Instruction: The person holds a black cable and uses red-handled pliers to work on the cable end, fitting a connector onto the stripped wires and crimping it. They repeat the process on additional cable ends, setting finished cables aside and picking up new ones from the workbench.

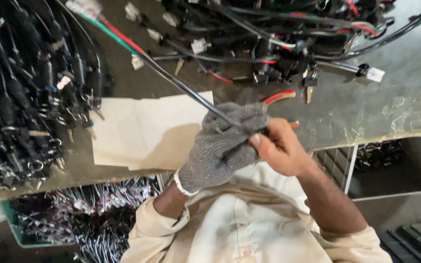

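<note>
My left hand (220, 146), in a grey knitted glove, is closed around a black sheathed cable (171, 78) that runs up and left to red and green wires and a white connector (85, 7). My bare right hand (281, 146) pinches the same cable right beside the glove, its thumb pressed at the glove's edge. Red wire ends (278, 96) stick out just above and to the right of my hands. Both hands hover over the near edge of the worn workbench (395, 107).
A pale cardboard sheet (142, 131) lies on the bench left of my hands. Piles of black wire harnesses with keys and connectors cover the left side (30, 97) and the far middle (288, 44). A green crate of wires (74, 219) sits below the bench.
</note>
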Demonstrator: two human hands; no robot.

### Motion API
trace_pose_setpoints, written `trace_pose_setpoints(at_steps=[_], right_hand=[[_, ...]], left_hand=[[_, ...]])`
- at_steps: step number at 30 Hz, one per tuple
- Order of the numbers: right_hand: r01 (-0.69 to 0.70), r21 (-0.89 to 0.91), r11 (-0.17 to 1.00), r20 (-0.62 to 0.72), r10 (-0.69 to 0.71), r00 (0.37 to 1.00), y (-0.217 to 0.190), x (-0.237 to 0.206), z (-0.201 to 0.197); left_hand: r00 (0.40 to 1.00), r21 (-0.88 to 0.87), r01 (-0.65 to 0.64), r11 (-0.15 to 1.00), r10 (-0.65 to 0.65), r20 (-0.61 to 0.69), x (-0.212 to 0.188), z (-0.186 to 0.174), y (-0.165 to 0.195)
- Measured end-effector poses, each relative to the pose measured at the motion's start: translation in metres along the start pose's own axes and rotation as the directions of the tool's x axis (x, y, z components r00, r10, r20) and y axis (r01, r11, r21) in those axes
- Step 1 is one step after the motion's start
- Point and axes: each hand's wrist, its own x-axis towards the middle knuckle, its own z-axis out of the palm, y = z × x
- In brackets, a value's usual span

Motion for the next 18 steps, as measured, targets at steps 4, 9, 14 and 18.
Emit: trace_pose_setpoints(at_steps=[4, 9, 14, 18], right_hand=[[-0.083, 0.278, 0.957, 0.356, -0.022, 0.934, 0.01, -0.006, -0.005], [-0.089, 0.399, 0.913, 0.297, -0.037, 0.954, 0.052, -0.022, 0.003], [0.211, 0.0, 0.978, -0.206, -0.206, 0.957, 0.065, -0.014, 0.022], [0.083, -0.251, 0.964, -0.577, -0.218, 0.787, 0.028, 0.007, 0.036]], left_hand=[[0.985, -0.303, -0.03, 0.952, 0.08, 0.153, 0.003, -0.005, 0.002], [0.996, -0.42, 0.027, 0.907, 0.013, 0.093, 0.001, -0.001, -0.004], [0.995, -0.342, 0.073, 0.937, -0.091, -0.035, 0.004, 0.01, -0.006], [0.986, -0.422, 0.113, 0.9, -0.154, -0.063, 0.01, 0.018, -0.007]])
